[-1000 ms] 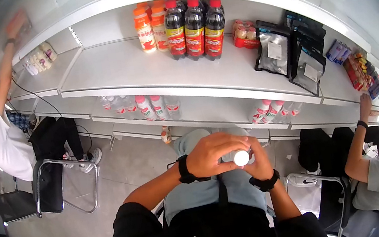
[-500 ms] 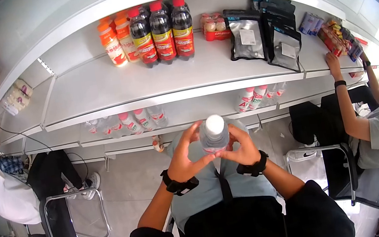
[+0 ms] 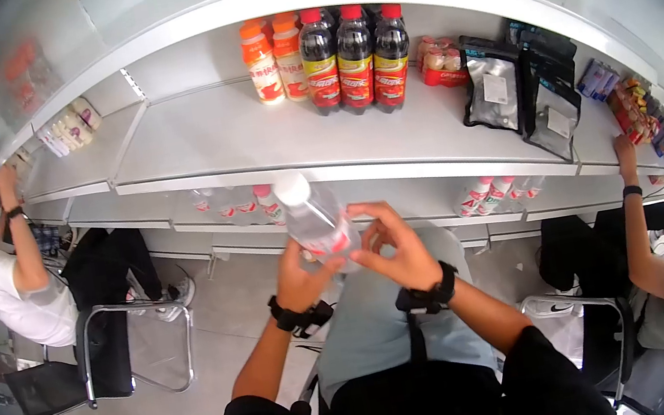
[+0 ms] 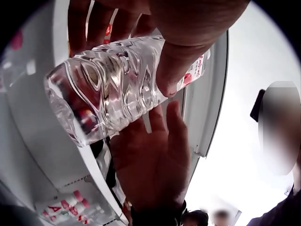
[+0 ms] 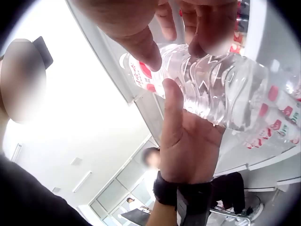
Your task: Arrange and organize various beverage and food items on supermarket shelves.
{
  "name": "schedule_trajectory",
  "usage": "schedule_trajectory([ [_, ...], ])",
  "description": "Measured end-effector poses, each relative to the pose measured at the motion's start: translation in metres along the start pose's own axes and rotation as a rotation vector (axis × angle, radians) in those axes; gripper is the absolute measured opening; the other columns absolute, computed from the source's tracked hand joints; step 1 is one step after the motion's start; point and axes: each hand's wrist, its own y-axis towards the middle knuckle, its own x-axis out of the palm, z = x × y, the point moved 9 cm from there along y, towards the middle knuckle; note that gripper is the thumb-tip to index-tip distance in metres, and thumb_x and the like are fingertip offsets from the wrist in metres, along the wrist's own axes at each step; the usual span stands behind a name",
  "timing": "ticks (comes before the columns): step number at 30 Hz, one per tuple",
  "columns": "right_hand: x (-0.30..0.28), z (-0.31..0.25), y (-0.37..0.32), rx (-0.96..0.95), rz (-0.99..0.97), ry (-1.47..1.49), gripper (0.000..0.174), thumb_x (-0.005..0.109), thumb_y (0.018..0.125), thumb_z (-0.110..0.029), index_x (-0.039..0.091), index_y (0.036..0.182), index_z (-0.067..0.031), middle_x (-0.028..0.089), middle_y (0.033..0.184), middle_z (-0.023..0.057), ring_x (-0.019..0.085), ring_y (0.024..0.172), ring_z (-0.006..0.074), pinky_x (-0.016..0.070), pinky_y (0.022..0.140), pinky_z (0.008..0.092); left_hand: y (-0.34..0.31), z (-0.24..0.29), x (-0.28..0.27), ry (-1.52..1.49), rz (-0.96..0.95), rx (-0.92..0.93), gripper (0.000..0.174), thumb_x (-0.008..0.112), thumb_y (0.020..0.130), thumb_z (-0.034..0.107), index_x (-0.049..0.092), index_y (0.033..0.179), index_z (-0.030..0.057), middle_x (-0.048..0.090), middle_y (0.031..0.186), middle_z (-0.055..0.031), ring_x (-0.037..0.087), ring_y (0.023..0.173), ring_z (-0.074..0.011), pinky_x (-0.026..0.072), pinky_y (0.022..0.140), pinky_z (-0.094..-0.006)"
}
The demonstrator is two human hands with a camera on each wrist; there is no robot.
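Observation:
A clear plastic water bottle (image 3: 318, 218) with a white cap and a red-and-white label is held above the lap, its cap leaning to the far left. My left hand (image 3: 302, 280) grips it from the left, low on its side. From the right, my right hand (image 3: 400, 251) holds it with thumb and bent fingers. In the left wrist view, the ridged bottle body (image 4: 108, 89) lies between the left thumb and fingers, with the right palm (image 4: 150, 162) beyond. The right wrist view shows the right fingertips on the bottle (image 5: 207, 84) and the left hand (image 5: 193, 146) behind it.
Ahead, a white shelf (image 3: 202, 154) bears cola bottles (image 3: 356, 64), orange-capped bottles (image 3: 263, 71) and black pouches (image 3: 495, 86). More water bottles (image 3: 487, 196) stand on the shelf below. Seated people (image 3: 28, 264) are on both sides, with a metal-framed chair (image 3: 107, 347) at left.
The bottle was cap-up in front of me; it has swung left, tilting to show its side and label. Both hands shifted their hold around it. The head view has also turned.

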Motion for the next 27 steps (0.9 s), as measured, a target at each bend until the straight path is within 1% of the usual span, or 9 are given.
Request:
schedule_trajectory([
  [3,0.019,0.005,0.053,-0.102,-0.014,-0.015,0.056,0.073,0.082,-0.005,0.05,0.133,-0.0094,0.05,0.12,0.0063,0.058,0.084,0.0104,0.0492,0.064,0.0231,0.046,0.014,-0.055,0.011,0.05,0.118,0.061,0.08,0.079,0.019,0.049,0.129,0.0005,0.061,0.12,-0.0097,0.058,0.111,-0.0165,0.0447,0.096,-0.0328],
  [6,0.041,0.003,0.116,-0.117,-0.096,-0.024,0.058,0.071,0.085,-0.008,0.046,0.138,-0.0092,0.051,0.13,0.0041,0.058,0.093,0.0108,0.0494,0.073,0.025,0.112,0.038,-0.1,0.015,0.034,0.147,0.063,0.076,0.083,0.012,0.042,0.134,-0.0002,0.059,0.124,-0.0113,0.057,0.113,-0.0178,0.0446,0.096,-0.0337],
  [11,0.081,0.05,0.192,-0.1,-0.198,0.137,0.059,0.072,0.084,-0.011,0.047,0.138,-0.0062,0.051,0.126,0.0091,0.06,0.096,0.0159,0.0529,0.076,0.0285,0.188,-0.014,-0.16,0.057,0.059,0.114,0.065,0.072,0.086,0.008,0.034,0.138,-0.0005,0.051,0.133,-0.0142,0.052,0.122,-0.0216,0.0425,0.101,-0.0362],
  [12,0.084,0.055,0.202,-0.144,-0.191,0.051,0.063,0.072,0.084,-0.015,0.044,0.139,-0.0056,0.05,0.129,0.0116,0.061,0.097,0.018,0.0526,0.08,0.0309,0.196,-0.029,-0.167,0.026,0.061,0.118,0.065,0.072,0.086,0.008,0.033,0.138,-0.0003,0.05,0.135,-0.0146,0.051,0.123,-0.0223,0.0417,0.102,-0.0364],
  [16,0.088,0.084,0.233,-0.009,-0.141,-0.029,0.078,0.075,0.082,-0.024,0.036,0.146,-0.0059,0.047,0.131,0.0169,0.061,0.096,0.0205,0.0516,0.084,0.0311,0.218,-0.054,-0.185,-0.006,0.034,0.074,0.067,0.071,0.086,0.007,0.031,0.14,0.0005,0.047,0.138,-0.0159,0.046,0.128,-0.0238,0.0383,0.106,-0.0371],
  [21,0.091,0.112,0.259,-0.008,-0.149,-0.158,0.079,0.073,0.085,-0.025,0.032,0.15,-0.0111,0.046,0.133,0.017,0.059,0.099,0.0218,0.0503,0.09,0.0311,0.227,-0.083,-0.205,0.091,0.032,-0.028,0.072,0.072,0.086,0.008,0.031,0.145,0.0017,0.043,0.144,-0.0169,0.045,0.129,-0.0227,0.0403,0.105,-0.0354],
  [25,0.089,0.117,0.261,-0.011,-0.129,-0.165,0.076,0.073,0.085,-0.025,0.035,0.149,-0.0102,0.045,0.131,0.0169,0.06,0.097,0.0221,0.0508,0.089,0.0318,0.234,-0.098,-0.206,-0.007,-0.015,-0.1,0.066,0.071,0.086,0.008,0.038,0.144,0.0047,0.044,0.143,-0.0138,0.056,0.113,-0.0177,0.0473,0.093,-0.0295],
  [26,0.087,0.125,0.264,-0.037,-0.09,-0.146,0.073,0.074,0.085,-0.027,0.038,0.147,-0.0113,0.046,0.125,0.0146,0.06,0.095,0.0207,0.055,0.078,0.0306,0.233,-0.101,-0.204,0.003,-0.019,-0.101,0.062,0.07,0.087,0.01,0.043,0.142,0.0063,0.05,0.138,-0.0098,0.06,0.102,-0.0137,0.049,0.084,-0.0259],
  [27,0.087,0.126,0.265,-0.048,-0.063,-0.128,0.074,0.075,0.084,-0.027,0.039,0.147,-0.0105,0.047,0.123,0.0154,0.061,0.092,0.0206,0.0546,0.077,0.03,0.232,-0.1,-0.202,0.027,-0.044,-0.15,0.061,0.07,0.087,0.012,0.043,0.142,0.0066,0.052,0.136,-0.009,0.06,0.1,-0.0127,0.0489,0.082,-0.0252],
])
